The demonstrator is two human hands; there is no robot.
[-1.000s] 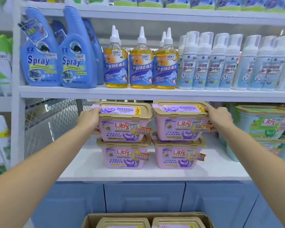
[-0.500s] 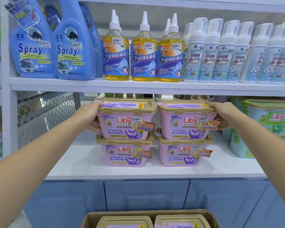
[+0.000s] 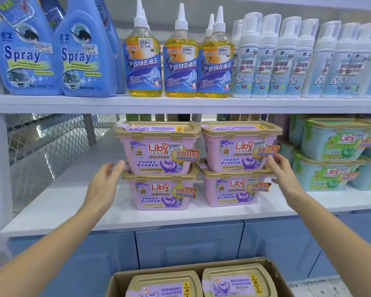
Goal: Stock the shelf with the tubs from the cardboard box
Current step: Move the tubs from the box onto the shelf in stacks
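Pink Liby tubs with gold lids stand two by two on the white shelf point(image 3: 51, 209). The upper left tub point(image 3: 159, 144) rests on a lower tub point(image 3: 161, 189); the upper right tub point(image 3: 240, 144) rests on another point(image 3: 234, 187). My left hand point(image 3: 104, 185) hovers open just left of the left stack, holding nothing. To the right of the right stack my right hand point(image 3: 283, 172) is open, fingertips near the upper tub's lower corner. Below, the cardboard box point(image 3: 272, 269) holds two more tubs point(image 3: 165, 284), seen from above.
Green and teal Liby tubs point(image 3: 334, 155) are stacked right of the pink ones. The shelf above carries blue spray bottles point(image 3: 51, 56), yellow bottles point(image 3: 180, 61) and white foam bottles point(image 3: 287, 61). Wire mesh point(image 3: 47, 142) backs the shelf's left part. Blue cabinet doors point(image 3: 189, 245) sit below.
Both hands have let go of the two upper tubs, which now rest on the lower ones. The hands have dropped lower and drawn back slightly, fingers spread.
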